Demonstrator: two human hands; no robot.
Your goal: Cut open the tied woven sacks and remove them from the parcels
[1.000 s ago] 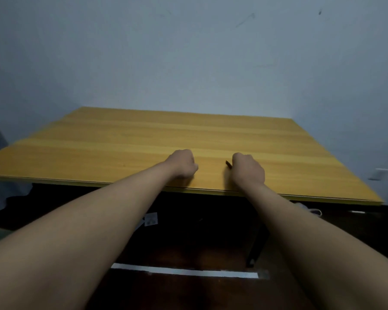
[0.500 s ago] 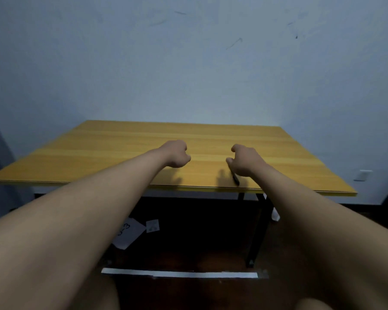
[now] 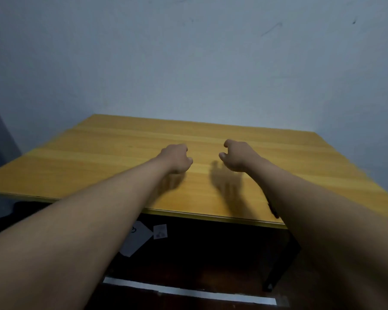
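No woven sack or parcel is in view. My left hand [image 3: 177,161] hovers over the wooden table [image 3: 112,151], fingers curled into a fist with nothing in it. To its right, my right hand [image 3: 235,156] hangs above the tabletop with fingers loosely curled and thumb apart, holding nothing. A small dark tool [image 3: 273,209], probably a cutter, lies on the table near the front edge, mostly hidden under my right forearm.
A plain grey wall stands right behind the table. Under the table a white sheet of paper [image 3: 137,240] and a small tag [image 3: 160,231] lie on the dark floor. A black table leg [image 3: 282,265] stands at the right; a white strip [image 3: 188,291] crosses the floor.
My right hand let go of the dark tool, which now lies near the table's front edge. Both hands rose off the tabletop and the view pulled back.
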